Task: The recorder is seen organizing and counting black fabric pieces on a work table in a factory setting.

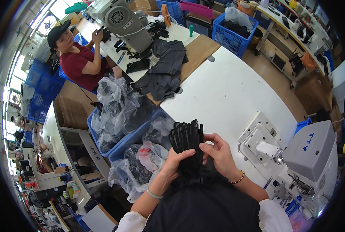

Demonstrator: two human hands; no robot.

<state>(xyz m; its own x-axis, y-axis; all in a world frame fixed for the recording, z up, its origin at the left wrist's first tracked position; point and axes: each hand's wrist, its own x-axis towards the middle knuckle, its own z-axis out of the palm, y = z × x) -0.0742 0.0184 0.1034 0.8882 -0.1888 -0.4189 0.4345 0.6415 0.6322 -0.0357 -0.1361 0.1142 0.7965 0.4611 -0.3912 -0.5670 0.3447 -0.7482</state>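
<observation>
Black straps, and plenty of them: the looped bundle (186,135) is up in front of the person's black apron (203,207), beside the near edge of the white table (219,100), loops fanned at the top. 2 hands are on it! The left hand (173,161) is clamped around its lower part, thumb laid across the front. Over on the other flank, the right hand (221,156) touches the bundle's side, thumb and fingers bent close (whether they pinch a strap, I cannot tell). A pale bangle (154,194) circles the left wrist, a beaded bracelet (238,178) the right. To the right, a grey-and-white sewing machine (309,149); to the left, blue crates (120,152) loaded with clear plastic bags (116,108). Across the table, dark fabric pieces (166,63) lie heaped near a black phone (138,65), and there sits a co-worker (79,63) in a dark red shirt and black cap.
</observation>
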